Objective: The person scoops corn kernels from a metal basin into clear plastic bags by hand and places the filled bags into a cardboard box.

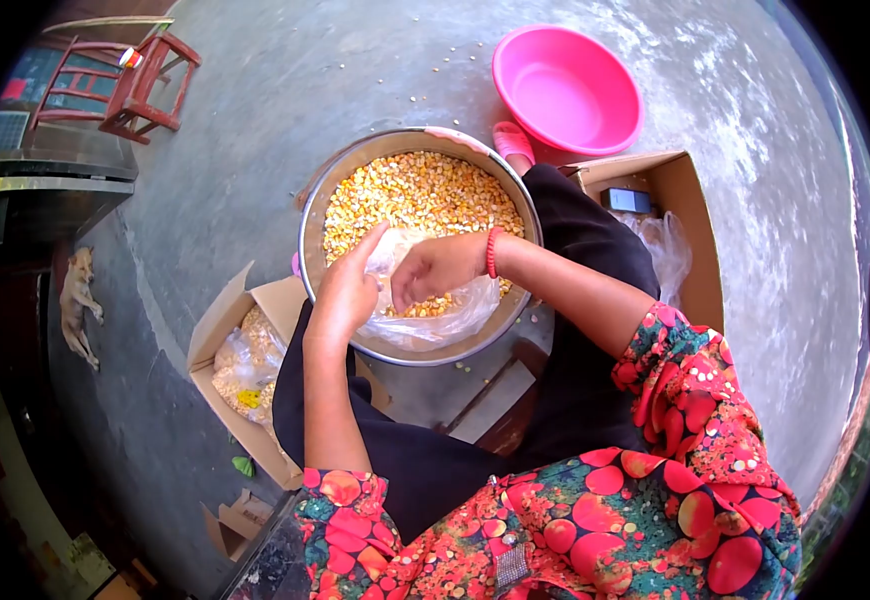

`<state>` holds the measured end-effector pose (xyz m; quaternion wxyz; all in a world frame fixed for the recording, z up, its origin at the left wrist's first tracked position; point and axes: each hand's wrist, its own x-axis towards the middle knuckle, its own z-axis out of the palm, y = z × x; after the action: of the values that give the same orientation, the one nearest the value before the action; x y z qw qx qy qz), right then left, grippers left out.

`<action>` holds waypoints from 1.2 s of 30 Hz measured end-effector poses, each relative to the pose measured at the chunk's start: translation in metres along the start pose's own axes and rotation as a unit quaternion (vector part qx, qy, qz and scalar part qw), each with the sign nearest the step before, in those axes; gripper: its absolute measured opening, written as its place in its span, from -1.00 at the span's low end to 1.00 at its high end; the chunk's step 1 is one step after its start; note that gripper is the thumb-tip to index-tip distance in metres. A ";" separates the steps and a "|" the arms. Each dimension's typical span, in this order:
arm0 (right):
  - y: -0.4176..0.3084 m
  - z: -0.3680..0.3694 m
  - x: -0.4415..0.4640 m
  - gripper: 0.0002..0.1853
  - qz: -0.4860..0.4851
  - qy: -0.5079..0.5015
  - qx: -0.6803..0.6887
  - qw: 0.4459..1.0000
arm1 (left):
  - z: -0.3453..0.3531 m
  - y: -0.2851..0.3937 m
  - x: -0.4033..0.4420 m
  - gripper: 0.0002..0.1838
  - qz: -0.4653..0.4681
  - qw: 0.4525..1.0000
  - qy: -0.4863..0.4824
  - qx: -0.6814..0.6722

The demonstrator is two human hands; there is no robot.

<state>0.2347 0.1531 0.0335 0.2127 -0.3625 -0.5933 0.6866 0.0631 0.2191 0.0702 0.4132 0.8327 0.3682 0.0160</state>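
Note:
A wide metal basin (307,232) holds a layer of loose yellow corn kernels (425,190). Inside it, toward my body, lies a clear plastic bag (445,318) with some kernels showing in and under it. My left hand (345,292) is at the bag's left side, index finger stretched out, the bag's edge caught by the thumb and the other fingers. Over the bag's mouth is my right hand (443,268), a red bracelet on its wrist. Its fingers are curled downward together, and whatever they hold is hidden.
A pink tub (567,90) stands beyond my foot. Right is a cardboard box (700,230) with a phone-like device (626,200) and plastic; left, a box (217,372) of bagged kernels. A dog (79,305) lies near a red wooden chair (145,95).

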 end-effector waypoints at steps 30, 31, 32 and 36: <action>0.004 -0.035 -0.004 -0.78 -0.007 0.209 -0.198 0.958 | -0.019 -0.009 -0.006 -0.75 -0.058 0.979 -0.009 -0.195; -0.008 -0.037 -0.006 -0.80 -0.052 0.240 -0.100 0.964 | -0.022 -0.006 -0.006 -0.73 -0.048 0.946 0.019 -0.321; -0.020 -0.038 -0.009 -0.82 -0.080 0.263 -0.062 0.960 | -0.028 -0.002 -0.009 -0.69 -0.032 0.937 0.003 -0.347; -0.035 -0.041 -0.007 -0.83 -0.168 0.276 0.068 0.944 | -0.038 0.010 -0.013 -0.70 -0.027 0.886 0.049 -0.460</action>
<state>0.2652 0.1822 0.0681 0.5041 -0.4176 -0.5156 0.5528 0.0469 0.2325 0.1061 0.7315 0.5371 0.3618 0.2134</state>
